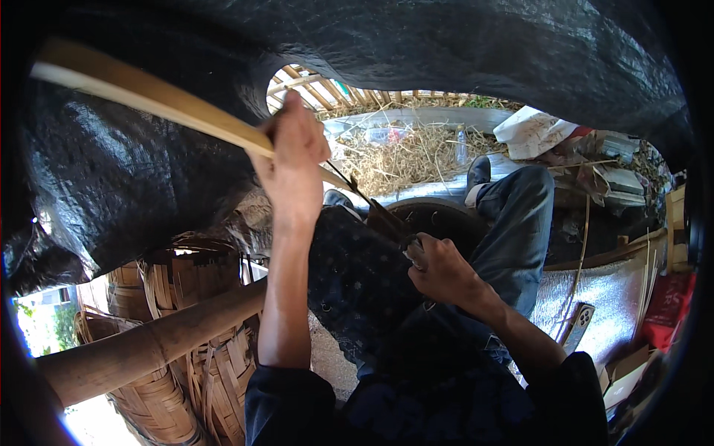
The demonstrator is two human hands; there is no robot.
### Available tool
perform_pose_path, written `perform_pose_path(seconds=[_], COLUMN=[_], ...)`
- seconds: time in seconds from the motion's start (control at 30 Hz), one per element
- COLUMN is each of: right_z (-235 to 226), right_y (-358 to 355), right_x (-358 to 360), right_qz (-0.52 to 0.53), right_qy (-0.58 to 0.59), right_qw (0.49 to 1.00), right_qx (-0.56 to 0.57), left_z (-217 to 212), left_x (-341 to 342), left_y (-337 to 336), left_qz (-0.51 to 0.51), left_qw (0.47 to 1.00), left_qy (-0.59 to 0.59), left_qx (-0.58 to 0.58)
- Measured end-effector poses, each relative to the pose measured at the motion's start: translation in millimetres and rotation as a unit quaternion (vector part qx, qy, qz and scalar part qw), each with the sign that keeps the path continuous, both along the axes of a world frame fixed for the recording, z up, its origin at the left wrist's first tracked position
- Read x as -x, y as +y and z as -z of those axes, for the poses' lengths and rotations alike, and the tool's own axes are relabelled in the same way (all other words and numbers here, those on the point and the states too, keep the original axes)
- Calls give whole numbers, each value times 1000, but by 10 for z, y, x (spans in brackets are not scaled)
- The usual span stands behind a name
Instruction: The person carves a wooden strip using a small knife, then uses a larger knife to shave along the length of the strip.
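1. The bamboo strip [149, 97] ran on a long slant from the upper left edge down toward the person's lap, its far end cut off by the rim.
2. The left hand [294, 160] was raised and closed tight around the strip.
3. Below the strip, to the left, a thick bamboo pole [149, 346] crossed in front of stacked woven baskets [178, 379].
4. Right of the left hand, a thin dark blade [364, 197] met the strip's lower part; the join was hard to make out.
5. The right hand [439, 271] was curled shut around the blade's handle, over the lap.
6. Far right of the strip, a phone [579, 325] lay on a silvery mat [610, 297].
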State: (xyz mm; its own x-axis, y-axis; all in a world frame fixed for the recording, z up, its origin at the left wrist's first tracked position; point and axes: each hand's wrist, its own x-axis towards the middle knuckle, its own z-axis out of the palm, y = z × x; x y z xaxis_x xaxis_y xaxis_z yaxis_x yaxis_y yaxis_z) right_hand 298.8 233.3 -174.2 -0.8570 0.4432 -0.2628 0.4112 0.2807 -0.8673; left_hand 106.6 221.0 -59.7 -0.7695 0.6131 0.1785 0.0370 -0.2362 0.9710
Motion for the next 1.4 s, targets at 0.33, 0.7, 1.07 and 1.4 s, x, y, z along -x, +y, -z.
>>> perform_pose_path(seconds=[0.33,0.7,1.07,1.4], right_z=[-64,25,35,157], right_y=[99,93,57,26], right_x=[32,24,108,126], right_qz=[-7,-15,-17,-10], right_qy=[-19,-26,-16,-11], right_qw=[1000,1000,997,998], right_qx=[12,9,67,67], left_z=[111,597,765,1105], left_x=[315,669,885,1065], left_y=[-239,407,184,70], left_qz=[174,-15,46,91], left_qw=[966,806,860,909], left_qy=[191,558,436,334], left_qx=[21,195,261,231])
